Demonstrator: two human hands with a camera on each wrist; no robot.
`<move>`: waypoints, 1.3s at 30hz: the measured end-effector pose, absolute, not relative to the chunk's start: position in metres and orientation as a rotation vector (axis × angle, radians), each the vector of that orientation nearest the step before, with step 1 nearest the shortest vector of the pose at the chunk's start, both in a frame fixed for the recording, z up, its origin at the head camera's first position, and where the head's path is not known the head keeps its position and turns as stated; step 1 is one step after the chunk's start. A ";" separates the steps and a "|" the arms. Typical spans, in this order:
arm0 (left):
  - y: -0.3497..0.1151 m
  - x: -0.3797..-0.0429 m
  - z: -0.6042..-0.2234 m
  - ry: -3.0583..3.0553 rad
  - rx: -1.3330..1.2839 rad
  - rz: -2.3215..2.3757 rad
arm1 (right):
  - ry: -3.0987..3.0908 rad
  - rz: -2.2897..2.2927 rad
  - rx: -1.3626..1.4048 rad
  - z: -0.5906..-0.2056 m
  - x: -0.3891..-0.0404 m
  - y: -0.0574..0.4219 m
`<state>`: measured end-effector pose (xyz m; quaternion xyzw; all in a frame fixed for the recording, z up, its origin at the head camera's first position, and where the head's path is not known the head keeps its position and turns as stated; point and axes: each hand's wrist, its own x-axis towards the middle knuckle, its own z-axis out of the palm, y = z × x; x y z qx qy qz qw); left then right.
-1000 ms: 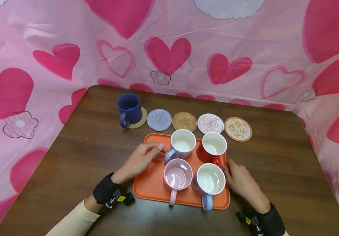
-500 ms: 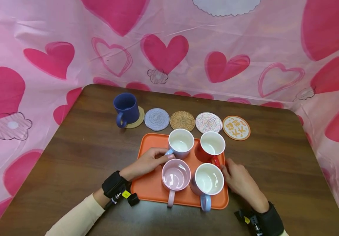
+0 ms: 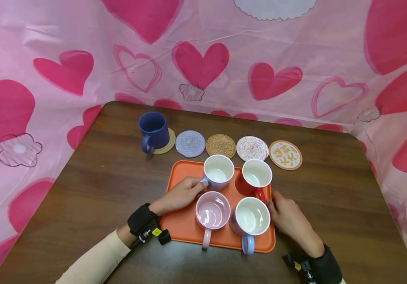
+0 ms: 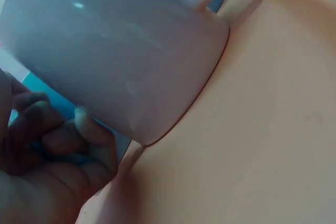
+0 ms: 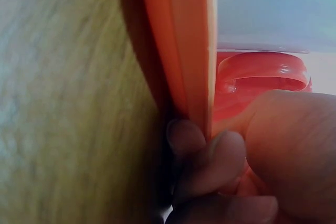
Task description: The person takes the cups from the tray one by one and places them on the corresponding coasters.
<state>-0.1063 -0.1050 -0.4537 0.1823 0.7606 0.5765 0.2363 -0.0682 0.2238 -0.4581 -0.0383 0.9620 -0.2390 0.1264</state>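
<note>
On an orange tray (image 3: 180, 227) stand several mugs. My left hand (image 3: 183, 194) reaches over the tray's left side and grips the light-blue handle (image 3: 204, 180) of the back-left mug (image 3: 219, 169), which is white inside. In the left wrist view its fingers curl beyond the pink mug (image 4: 121, 51). At the tray's right edge, my right hand (image 3: 290, 217) holds the rim (image 5: 194, 45), fingers curled at its outer side. Beside that hand are a red mug (image 3: 256, 173) and a front-right mug (image 3: 252, 215) with a light-blue handle. The pink mug stands at front middle.
Behind the tray runs a row of round coasters: blue-grey (image 3: 190, 144), brown woven (image 3: 221, 145), speckled white (image 3: 252, 148) and orange-rimmed (image 3: 285, 155). A dark-blue mug (image 3: 153, 130) stands on the leftmost coaster (image 3: 168, 145). A pink heart-print cloth (image 3: 203, 23) hangs behind the wooden table (image 3: 331, 189).
My left hand has moved right from the tray's left part and taken hold of the back-left mug's handle. The right hand stays at the tray's edge.
</note>
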 end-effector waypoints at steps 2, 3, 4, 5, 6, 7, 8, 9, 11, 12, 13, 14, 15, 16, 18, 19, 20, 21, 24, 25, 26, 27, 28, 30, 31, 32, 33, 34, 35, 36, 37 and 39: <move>-0.103 -0.106 -0.452 2.128 0.496 1.575 | 2.809 -0.689 -0.117 -0.459 -0.068 0.224; -0.102 -0.105 -0.452 2.152 0.499 1.571 | 2.812 -0.685 -0.121 -0.459 -0.068 0.225; -0.101 -0.105 -0.452 2.169 0.499 1.571 | 2.814 -0.682 -0.123 -0.459 -0.068 0.225; -0.101 -0.104 -0.451 2.185 0.500 1.570 | 2.814 -0.680 -0.123 -0.459 -0.068 0.225; -0.100 -0.104 -0.451 2.203 0.501 1.568 | 2.815 -0.678 -0.122 -0.459 -0.067 0.225; -0.100 -0.104 -0.451 2.220 0.500 1.565 | 2.812 -0.679 -0.120 -0.459 -0.068 0.225; -0.099 -0.104 -0.451 2.234 0.497 1.564 | 2.810 -0.682 -0.115 -0.459 -0.068 0.225; -0.099 -0.104 -0.451 2.249 0.495 1.563 | 2.810 -0.684 -0.111 -0.459 -0.068 0.225; -0.098 -0.103 -0.451 2.267 0.487 1.566 | 2.812 -0.683 -0.104 -0.459 -0.068 0.225; -0.097 -0.104 -0.451 2.275 0.484 1.571 | 2.813 -0.685 -0.102 -0.459 -0.068 0.224; -0.097 -0.104 -0.451 2.284 0.481 1.576 | 2.814 -0.685 -0.101 -0.459 -0.068 0.225; -0.096 -0.104 -0.452 2.293 0.480 1.579 | 2.818 -0.685 -0.102 -0.459 -0.067 0.225; -0.096 -0.105 -0.452 2.302 0.478 1.584 | 2.820 -0.685 -0.103 -0.459 -0.067 0.225; -0.096 -0.105 -0.453 2.307 0.472 1.589 | 2.821 -0.686 -0.103 -0.459 -0.067 0.225; -0.097 -0.106 -0.454 2.302 0.455 1.604 | 2.824 -0.690 -0.104 -0.459 -0.066 0.225; -0.098 -0.106 -0.454 2.303 0.446 1.603 | 2.828 -0.689 -0.108 -0.459 -0.066 0.225; -0.099 -0.106 -0.454 2.304 0.441 1.600 | 2.831 -0.691 -0.112 -0.459 -0.066 0.225; -0.100 -0.106 -0.454 2.303 0.442 1.599 | 2.836 -0.689 -0.118 -0.460 -0.066 0.225; -0.104 -0.107 -0.453 2.321 0.458 1.577 | 2.849 -0.684 -0.136 -0.460 -0.066 0.225; -0.106 -0.107 -0.452 2.331 0.465 1.568 | 2.852 -0.679 -0.140 -0.460 -0.066 0.224; -0.107 -0.107 -0.451 2.332 0.468 1.570 | 2.854 -0.677 -0.141 -0.460 -0.065 0.224; -0.108 -0.107 -0.449 2.337 0.471 1.570 | 2.855 -0.677 -0.142 -0.460 -0.066 0.223; -0.110 -0.108 -0.448 2.341 0.461 1.571 | 2.857 -0.677 -0.142 -0.460 -0.066 0.223; -0.112 -0.108 -0.444 2.336 0.444 1.593 | 2.866 -0.678 -0.150 -0.460 -0.066 0.222; -0.114 -0.107 -0.442 2.336 0.435 1.604 | 2.876 -0.678 -0.157 -0.460 -0.066 0.221; -0.115 -0.107 -0.440 2.336 0.429 1.616 | 2.886 -0.680 -0.165 -0.459 -0.065 0.221; -0.115 -0.107 -0.439 2.340 0.427 1.626 | 2.896 -0.679 -0.171 -0.459 -0.065 0.221; -0.116 -0.107 -0.437 2.331 0.426 1.645 | 2.904 -0.674 -0.176 -0.459 -0.065 0.220; -0.117 -0.107 -0.435 2.335 0.430 1.656 | 2.908 -0.671 -0.177 -0.459 -0.064 0.220; -0.117 -0.108 -0.433 2.350 0.433 1.660 | 2.913 -0.663 -0.179 -0.459 -0.063 0.221; -0.118 -0.108 -0.431 2.368 0.433 1.661 | 2.910 -0.655 -0.174 -0.458 -0.063 0.221; -0.120 -0.109 -0.427 2.402 0.441 1.672 | 2.898 -0.645 -0.164 -0.458 -0.063 0.221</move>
